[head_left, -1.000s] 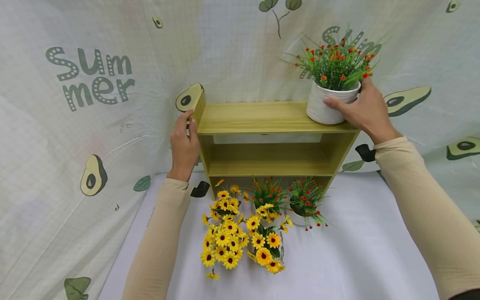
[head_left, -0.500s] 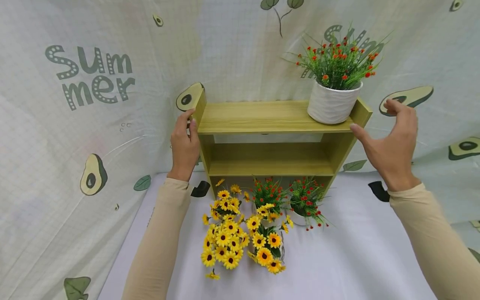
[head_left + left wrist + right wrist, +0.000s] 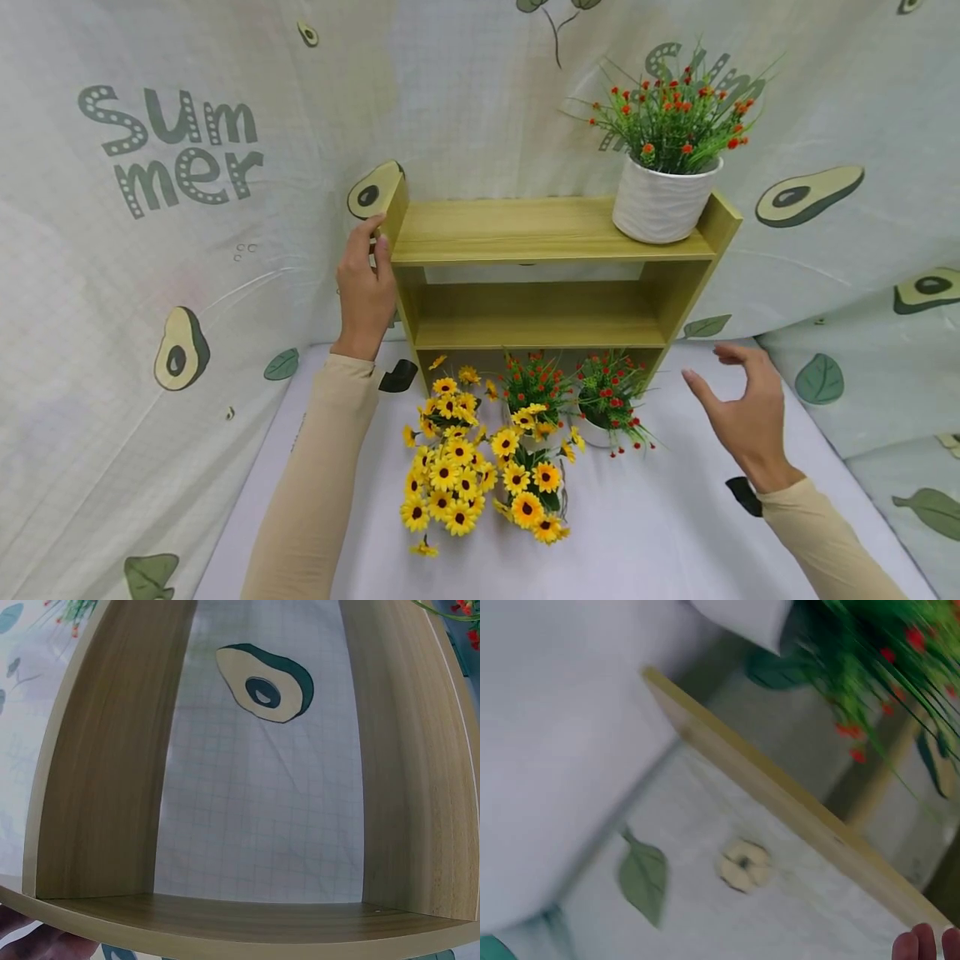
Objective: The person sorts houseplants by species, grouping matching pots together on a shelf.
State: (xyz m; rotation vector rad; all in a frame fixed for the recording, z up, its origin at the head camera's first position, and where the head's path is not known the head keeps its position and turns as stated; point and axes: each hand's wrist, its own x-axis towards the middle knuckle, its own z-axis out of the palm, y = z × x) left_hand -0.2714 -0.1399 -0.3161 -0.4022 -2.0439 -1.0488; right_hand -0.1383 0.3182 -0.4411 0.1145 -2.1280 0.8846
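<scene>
Shelf: left hand touching side; backdrop reads "summer".

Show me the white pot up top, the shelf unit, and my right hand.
White pot [image 3: 664,204]: head view, on its front wall.
Shelf unit [image 3: 536,317]: head view, on its middle board.
Right hand [image 3: 752,419]: head view, on mid-hand.

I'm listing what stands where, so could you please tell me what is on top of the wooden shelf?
A white pot holding a red-flowered plant stands near the right end of the top board. The wood beneath and directly behind the pot is hidden.
</scene>
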